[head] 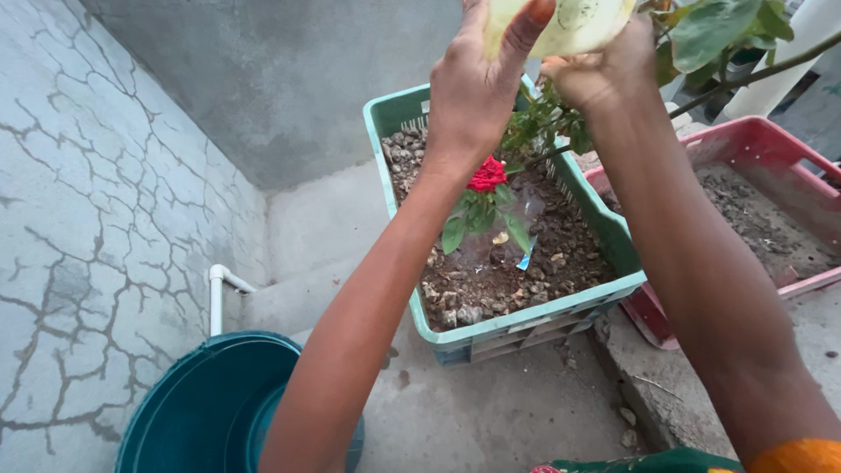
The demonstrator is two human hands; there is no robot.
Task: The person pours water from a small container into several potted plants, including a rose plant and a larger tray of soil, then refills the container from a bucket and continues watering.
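Two bare hands are raised together over a green crate (399, 118) of stony soil; the left hand (477, 83) curls its fingers over a pale yellowish pouch (569, 22), thumb pressed on its face, seemingly to steady it; the right hand (600, 70) grips it from beneath, fingers hidden. Below, a red rose (487, 174) stands between the forearms; a pink crate (771, 144) sits right, a teal tub (201, 398) lower left, leafy branches (718, 35) crowd the right hand.

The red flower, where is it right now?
In the head view the red flower sits mid-frame on a small plant in the soil of the green crate, just right of the left forearm and below both raised hands.
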